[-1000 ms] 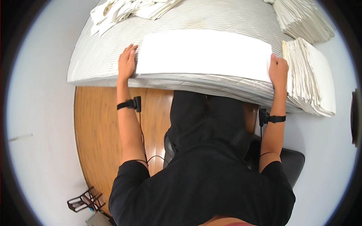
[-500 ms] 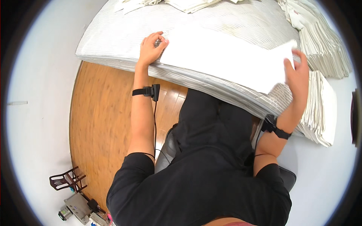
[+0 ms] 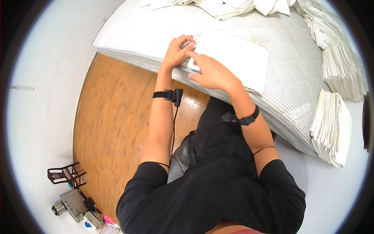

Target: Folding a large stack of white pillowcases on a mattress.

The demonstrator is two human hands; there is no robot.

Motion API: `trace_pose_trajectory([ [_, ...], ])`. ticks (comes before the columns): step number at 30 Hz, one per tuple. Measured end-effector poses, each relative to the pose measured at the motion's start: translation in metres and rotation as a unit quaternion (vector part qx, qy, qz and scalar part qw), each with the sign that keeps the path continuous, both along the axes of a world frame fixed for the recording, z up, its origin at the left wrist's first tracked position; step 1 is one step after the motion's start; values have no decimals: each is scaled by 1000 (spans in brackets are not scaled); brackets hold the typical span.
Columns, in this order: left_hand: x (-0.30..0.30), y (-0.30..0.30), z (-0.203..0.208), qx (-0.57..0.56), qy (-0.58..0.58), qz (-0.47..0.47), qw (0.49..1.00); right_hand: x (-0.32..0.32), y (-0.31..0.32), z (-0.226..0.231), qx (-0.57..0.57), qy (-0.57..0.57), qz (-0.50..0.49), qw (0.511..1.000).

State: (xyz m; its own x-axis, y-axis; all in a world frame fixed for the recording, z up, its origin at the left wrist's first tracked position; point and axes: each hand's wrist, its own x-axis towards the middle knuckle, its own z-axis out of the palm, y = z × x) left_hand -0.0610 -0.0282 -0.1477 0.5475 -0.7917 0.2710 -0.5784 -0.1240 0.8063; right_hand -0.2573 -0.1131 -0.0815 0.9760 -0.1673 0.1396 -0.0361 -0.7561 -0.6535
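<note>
A white cloth [image 3: 237,58], folded into a shorter rectangle, lies flat near the front edge of a striped mattress [image 3: 284,93]. At its left end is my left hand [image 3: 177,52], its fingers curved and thumb apart, with the fingertips beside the cloth's edge. My right hand [image 3: 214,72] reaches across the near left corner of the cloth. Its index finger stretches toward my left thumb, and its own thumb is spread away. The right hand covers part of the cloth's near edge. Neither hand visibly grips the fabric.
Off-white folded cloths [image 3: 331,128] stand in a stack at the mattress's right edge, with another tall stack [image 3: 344,66] farther back. Loose cloths [image 3: 230,7] lie along the far side. A dark chair [image 3: 66,174] and a grey machine [image 3: 74,204] are at lower left.
My right hand has moved left from the cloth's right end to its left end and let go. The cloth's right part now lies folded over, making it shorter. The view has shifted slightly.
</note>
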Motion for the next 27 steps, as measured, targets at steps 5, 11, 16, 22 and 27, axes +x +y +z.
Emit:
trace_pose_trajectory([
  [5, 8, 6, 0, 23, -79, -11, 997, -60, -16, 50, 145, 79, 51, 985],
  [11, -1, 5, 6, 53, -86, -2, 995, -135, -76, 25, -77, -84, -234, 966],
  [16, -12, -4, 9, 108, -130, 11, 986, -155, -59, -16, -239, 23, -161, 957],
  [22, -11, -8, 21, 108, -199, 19, 974, -156, -78, -21, -162, -21, -168, 972],
  [27, -50, -37, 115, -2, 204, -39, 978, -167, -85, 8, 167, -76, -206, 961],
])
